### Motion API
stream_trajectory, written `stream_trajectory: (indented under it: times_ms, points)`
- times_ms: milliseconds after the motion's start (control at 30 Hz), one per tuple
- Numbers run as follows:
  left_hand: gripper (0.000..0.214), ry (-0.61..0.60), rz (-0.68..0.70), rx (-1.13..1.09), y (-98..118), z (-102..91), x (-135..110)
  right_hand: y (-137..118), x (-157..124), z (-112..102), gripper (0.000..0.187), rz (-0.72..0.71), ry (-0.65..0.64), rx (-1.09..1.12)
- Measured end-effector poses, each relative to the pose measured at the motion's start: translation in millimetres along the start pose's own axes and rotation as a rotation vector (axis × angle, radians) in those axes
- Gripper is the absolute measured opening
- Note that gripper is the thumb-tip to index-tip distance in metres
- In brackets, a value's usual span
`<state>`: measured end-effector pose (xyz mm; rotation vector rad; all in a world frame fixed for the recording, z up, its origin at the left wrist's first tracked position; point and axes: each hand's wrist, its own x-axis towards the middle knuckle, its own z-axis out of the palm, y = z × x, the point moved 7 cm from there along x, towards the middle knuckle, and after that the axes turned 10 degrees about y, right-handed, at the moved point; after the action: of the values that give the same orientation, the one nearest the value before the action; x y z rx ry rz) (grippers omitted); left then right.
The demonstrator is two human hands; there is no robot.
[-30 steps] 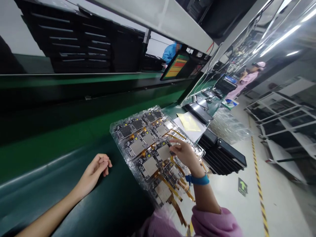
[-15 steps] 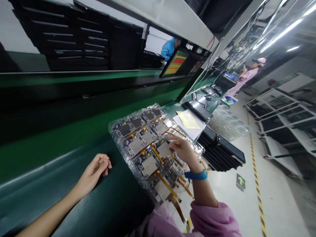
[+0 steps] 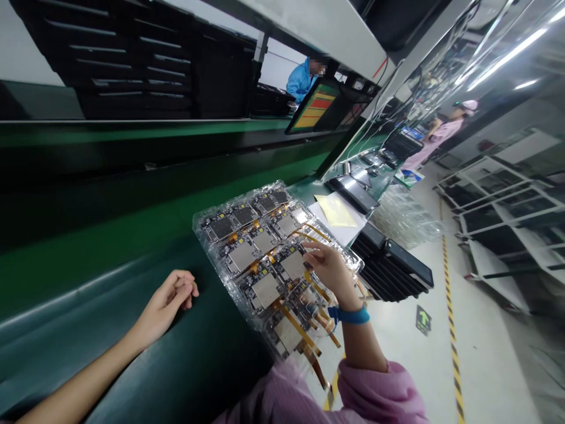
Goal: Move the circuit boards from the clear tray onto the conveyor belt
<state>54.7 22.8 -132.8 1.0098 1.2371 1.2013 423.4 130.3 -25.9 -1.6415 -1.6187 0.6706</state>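
A clear plastic tray (image 3: 204,231) lies slanted on the green bench, holding rows of circuit boards with metal shields and orange ribbon cables (image 3: 295,330). My right hand (image 3: 330,270), a blue band at its wrist, reaches over the tray from the right. Its curled fingertips are at the right edge of a middle circuit board (image 3: 292,266); the hand hides what they pinch, if anything. To the left of the tray, my left hand (image 3: 173,297) rests on the green mat (image 3: 194,353), fingers loosely curled together around nothing visible.
Beyond the tray lie a yellow paper (image 3: 336,211) and a black device (image 3: 353,193). Black flat units (image 3: 397,268) are stacked right of it, with clear trays (image 3: 408,215) behind. A monitor (image 3: 314,108) stands farther back. Two people work in the distance.
The orange ribbon cable that stretched along the left side of the middle board no longer shows there. My right hand's fingers have curled slightly closer. My left hand stays at rest.
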Motion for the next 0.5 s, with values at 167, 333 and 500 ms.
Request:
stream_trajectory:
  times_ms: [167,333,500]
  points:
    - [0.028,0.004,0.006,0.006,4,0.3,0,4,0,8,0.046,-0.009,-0.038,-0.015]
    - [0.029,0.009,0.013,0.009,6,0.4,0,5,1,10,0.039,-0.045,0.016,-0.093]
    - [0.029,0.013,0.014,0.016,6,-0.2,0,-6,-5,1,0.025,-0.104,0.156,-0.310]
